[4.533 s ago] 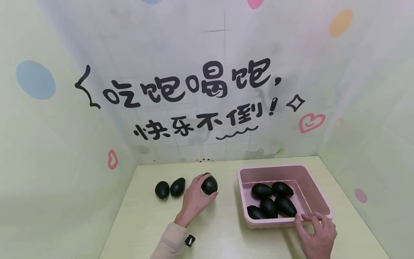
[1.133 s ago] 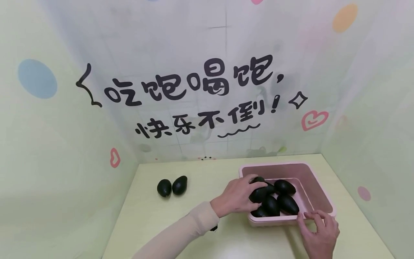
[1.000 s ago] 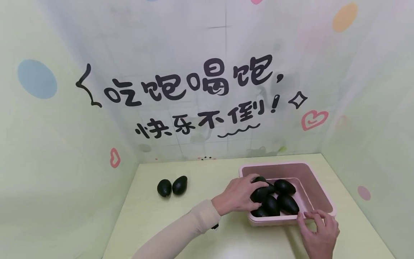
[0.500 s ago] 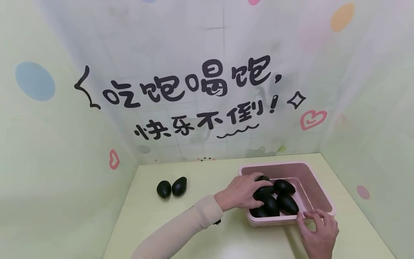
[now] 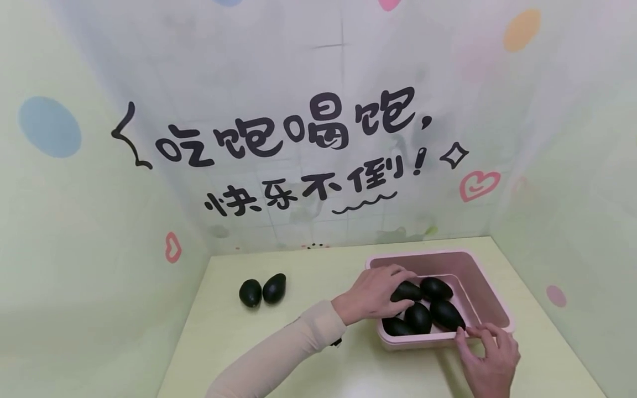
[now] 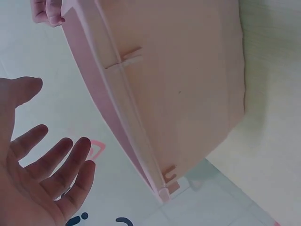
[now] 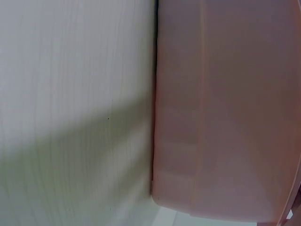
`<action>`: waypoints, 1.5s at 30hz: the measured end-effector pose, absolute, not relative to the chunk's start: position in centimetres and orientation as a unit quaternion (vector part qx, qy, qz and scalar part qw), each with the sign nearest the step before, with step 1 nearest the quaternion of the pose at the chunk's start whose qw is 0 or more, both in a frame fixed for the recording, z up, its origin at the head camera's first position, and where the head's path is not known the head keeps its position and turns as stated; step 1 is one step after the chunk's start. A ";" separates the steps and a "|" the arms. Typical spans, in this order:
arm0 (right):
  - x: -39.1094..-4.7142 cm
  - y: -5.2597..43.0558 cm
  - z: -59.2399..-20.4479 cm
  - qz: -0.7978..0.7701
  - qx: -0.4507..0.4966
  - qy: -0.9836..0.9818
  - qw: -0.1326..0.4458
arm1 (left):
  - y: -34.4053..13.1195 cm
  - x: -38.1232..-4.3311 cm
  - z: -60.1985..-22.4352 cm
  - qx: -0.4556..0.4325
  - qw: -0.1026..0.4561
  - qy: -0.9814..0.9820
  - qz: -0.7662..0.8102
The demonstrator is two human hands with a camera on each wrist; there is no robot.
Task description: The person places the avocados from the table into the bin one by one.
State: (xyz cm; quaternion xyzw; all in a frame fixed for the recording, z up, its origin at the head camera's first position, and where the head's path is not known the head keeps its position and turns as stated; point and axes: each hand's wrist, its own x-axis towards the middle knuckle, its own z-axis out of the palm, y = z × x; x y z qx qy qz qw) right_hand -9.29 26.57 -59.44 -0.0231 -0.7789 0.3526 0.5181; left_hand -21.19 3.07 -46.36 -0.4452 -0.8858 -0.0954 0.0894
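Several dark avocados point(image 5: 447, 314) lie in the pink plastic bin point(image 5: 443, 262) on the right of the table. Over the bin's left side is my left hand point(image 5: 376, 293), with relaxed, spread fingers above the avocados; the left wrist view shows this hand point(image 6: 47, 174) empty beside the bin wall point(image 6: 183, 94). My right hand point(image 5: 490, 356) pinches the bin's front rim near its right corner. Two more avocados point(image 5: 250, 293) stay side by side on the left of the table. The left hand hides part of the bin's left side.
The pale wood-grain table point(image 5: 308, 276) meets a printed backdrop point(image 5: 298, 110) with black lettering behind, and patterned side walls left and right. In the right wrist view, the bin's outer wall point(image 7: 225, 117) rises from the table surface.
My left hand has carried an avocado from the table into the bin and let it go, its fingers now lifting off. My right hand keeps its hold on the rim.
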 end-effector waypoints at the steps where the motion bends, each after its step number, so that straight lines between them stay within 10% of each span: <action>1: -9.3 26.6 -59.4 0.352 -0.023 -0.779 0.518 | 3.0 -21.2 -46.5 -0.445 0.091 -0.886 -0.095; 45: -9.4 26.3 -59.6 0.340 -0.035 -0.778 0.528 | -3.0 -22.7 -48.7 -0.296 0.056 -0.912 -0.277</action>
